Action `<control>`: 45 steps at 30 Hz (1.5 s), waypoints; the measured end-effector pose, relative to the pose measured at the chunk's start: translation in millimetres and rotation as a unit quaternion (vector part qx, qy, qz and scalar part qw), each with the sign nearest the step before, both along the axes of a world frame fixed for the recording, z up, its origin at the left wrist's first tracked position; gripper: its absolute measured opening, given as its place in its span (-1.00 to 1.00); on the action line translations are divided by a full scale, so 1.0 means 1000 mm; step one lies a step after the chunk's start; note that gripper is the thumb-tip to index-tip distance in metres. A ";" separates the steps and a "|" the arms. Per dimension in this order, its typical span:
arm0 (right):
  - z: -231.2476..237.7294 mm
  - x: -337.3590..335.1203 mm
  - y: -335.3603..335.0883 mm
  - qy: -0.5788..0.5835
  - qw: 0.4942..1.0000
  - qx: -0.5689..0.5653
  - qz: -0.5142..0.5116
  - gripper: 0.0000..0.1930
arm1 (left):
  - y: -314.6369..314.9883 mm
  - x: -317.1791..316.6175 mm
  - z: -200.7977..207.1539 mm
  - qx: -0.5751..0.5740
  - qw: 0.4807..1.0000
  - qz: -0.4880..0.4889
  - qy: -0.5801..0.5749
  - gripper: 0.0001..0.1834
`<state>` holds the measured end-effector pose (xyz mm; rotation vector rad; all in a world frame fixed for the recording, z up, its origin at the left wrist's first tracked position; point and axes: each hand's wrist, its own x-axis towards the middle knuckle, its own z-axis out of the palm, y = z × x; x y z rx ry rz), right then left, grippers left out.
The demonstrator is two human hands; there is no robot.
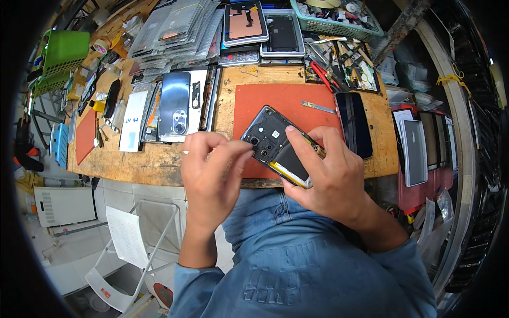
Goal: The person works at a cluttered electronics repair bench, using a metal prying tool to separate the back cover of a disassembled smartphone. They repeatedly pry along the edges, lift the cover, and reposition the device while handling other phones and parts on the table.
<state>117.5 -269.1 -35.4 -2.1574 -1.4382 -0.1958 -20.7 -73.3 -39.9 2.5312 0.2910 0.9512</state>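
You are looking down at a wooden workbench [159,164] crowded with phone parts. An opened smartphone [278,146] with its back cover removed lies tilted at the near edge of a red work mat [286,100], close to the front edge of the bench and right in front of you. Its dark inner frame, camera openings and a yellow-edged battery are exposed.

Your right hand [331,177] grasps the phone from the right side, thumb lying across its middle and fingers wrapped around its lower end. Your left hand [212,169] is pinched together, fingertips meeting at the phone's upper left corner beside the camera openings; whether it holds a small part or tool there cannot be told. A ring shows on one finger of that hand.

On the mat's far right lie thin metal tweezers [318,107], and just beside the mat, at the bench's right edge, a dark phone screen [354,124] lies flat. Left of the mat rests a blue phone back cover [175,103] with a camera ring. At the far edge sit two framed phone panels [262,26] and a teal basket [334,24] of supplies. A green basket [63,50] stands at the far left corner.
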 end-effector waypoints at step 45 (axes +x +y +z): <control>-0.101 0.040 0.019 0.838 0.372 0.273 0.292 -0.23 | -0.044 -0.020 -0.051 -0.182 0.983 0.016 -0.030 -0.78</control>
